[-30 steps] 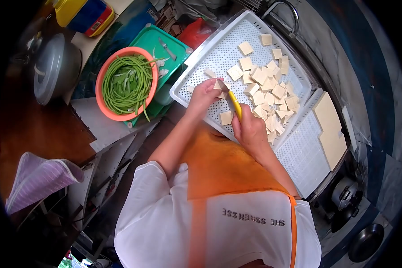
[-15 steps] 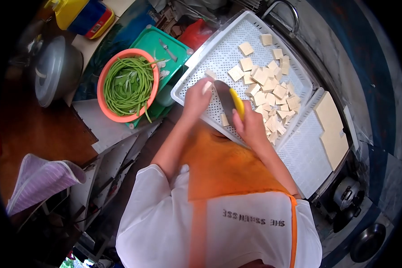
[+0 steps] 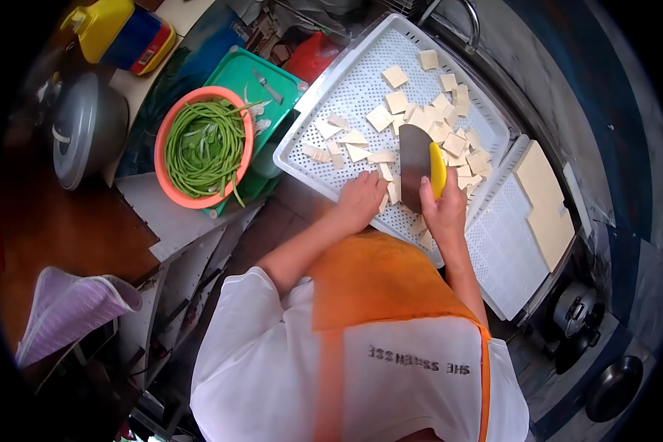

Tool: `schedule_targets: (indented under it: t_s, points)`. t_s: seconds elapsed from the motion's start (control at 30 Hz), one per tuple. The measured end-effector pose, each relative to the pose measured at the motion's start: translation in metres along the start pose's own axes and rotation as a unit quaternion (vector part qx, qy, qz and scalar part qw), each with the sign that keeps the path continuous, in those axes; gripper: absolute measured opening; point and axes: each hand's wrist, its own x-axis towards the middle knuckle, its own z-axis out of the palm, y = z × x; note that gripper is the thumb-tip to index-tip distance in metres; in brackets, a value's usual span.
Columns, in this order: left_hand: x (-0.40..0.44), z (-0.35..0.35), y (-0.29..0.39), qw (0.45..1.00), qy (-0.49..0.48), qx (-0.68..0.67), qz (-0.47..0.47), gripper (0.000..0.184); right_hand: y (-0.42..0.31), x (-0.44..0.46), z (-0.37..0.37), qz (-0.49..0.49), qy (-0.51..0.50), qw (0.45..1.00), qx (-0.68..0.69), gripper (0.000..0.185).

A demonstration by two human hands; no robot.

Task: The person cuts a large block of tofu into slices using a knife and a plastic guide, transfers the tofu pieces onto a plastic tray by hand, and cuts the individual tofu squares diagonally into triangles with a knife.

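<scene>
A white perforated tray [image 3: 320,99] holds many pale square pieces [image 3: 380,118], heaped on its right side, with several cut pieces [image 3: 357,152] on the left. My right hand [image 3: 443,210] grips the yellow handle of a knife [image 3: 415,166], whose broad blade stands over the middle of the tray and hides some pieces. At the tray's near edge my left hand [image 3: 362,199] has its fingers bent down beside a few pale pieces [image 3: 387,193]. Whether those fingers hold a piece is hidden.
An orange bowl [image 3: 163,177] of green beans and a green tray [image 3: 291,85] with a small knife [image 3: 267,85] are at the left. A second white tray [image 3: 504,254] with a large pale slab [image 3: 544,210] lies right. A faucet [image 3: 474,29] rises behind.
My left hand has moved down and right, and small pieces now lie where it was. The knife has moved right, away from the left hand's earlier place.
</scene>
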Motion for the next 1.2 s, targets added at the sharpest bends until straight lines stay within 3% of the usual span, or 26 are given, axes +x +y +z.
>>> schedule_targets:
  t_s: [0.13,0.23,0.33,0.43,0.47,1.2]
  points:
    - [-0.002,-0.003,-0.011,0.976,0.059,-0.206,-0.032,0.040,-0.003,-0.009,0.002,-0.020,0.005,1.000,-0.004,0.022]
    - [0.007,-0.013,-0.038,0.952,0.135,-0.263,-0.073,0.033,-0.014,-0.012,-0.001,-0.058,0.018,0.998,-0.015,0.021]
    - [0.014,-0.031,-0.046,0.799,0.144,-0.556,-0.178,0.026,-0.023,-0.013,0.001,-0.098,-0.013,0.995,-0.033,0.020]
    - [0.017,-0.065,-0.029,0.678,0.129,-0.684,-0.238,0.026,-0.030,-0.014,0.009,-0.138,-0.052,0.989,-0.015,0.020]
    - [0.018,-0.062,-0.031,0.665,0.126,-0.693,-0.248,0.032,-0.033,-0.014,0.011,-0.148,-0.065,0.987,-0.020,0.020]
    - [0.018,-0.044,-0.023,0.650,0.130,-0.710,-0.239,0.035,-0.027,-0.011,0.026,-0.136,-0.145,0.979,-0.046,0.021]
